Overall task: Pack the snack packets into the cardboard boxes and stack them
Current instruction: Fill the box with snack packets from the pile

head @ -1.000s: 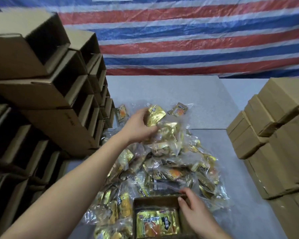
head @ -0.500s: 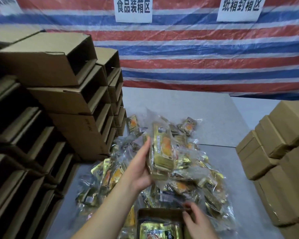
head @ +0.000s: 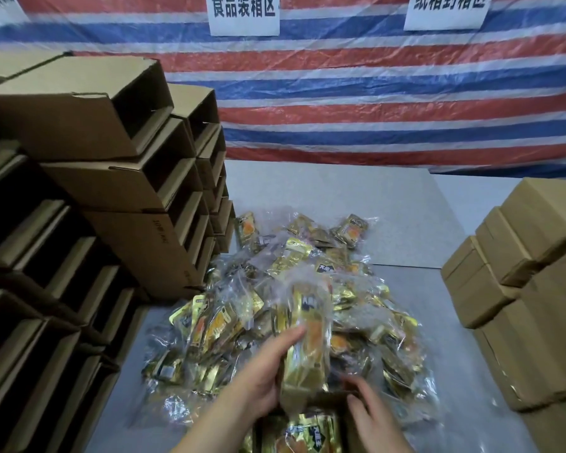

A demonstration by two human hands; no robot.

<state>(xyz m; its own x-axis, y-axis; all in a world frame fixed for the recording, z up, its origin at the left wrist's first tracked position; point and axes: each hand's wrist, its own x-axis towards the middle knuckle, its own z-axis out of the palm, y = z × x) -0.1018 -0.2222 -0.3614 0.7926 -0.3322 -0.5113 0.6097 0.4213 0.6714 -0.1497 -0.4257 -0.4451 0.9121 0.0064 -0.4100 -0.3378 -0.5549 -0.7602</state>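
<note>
I see stacked empty cardboard boxes (head: 118, 178) left, closed boxes (head: 517, 289) right, the packet pile (head: 294, 308) on the surface (head: 373, 207). My left hand (head: 262, 377) grips a gold packet (head: 307, 351) above the open box (head: 327, 398); my right hand (head: 374, 416), fingers relaxed, rests on its rim.

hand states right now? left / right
Left hand: holding a snack packet over the open box.
Right hand: fingers loosely on the box's far edge; blurred, whether it grips cannot be told.
</note>
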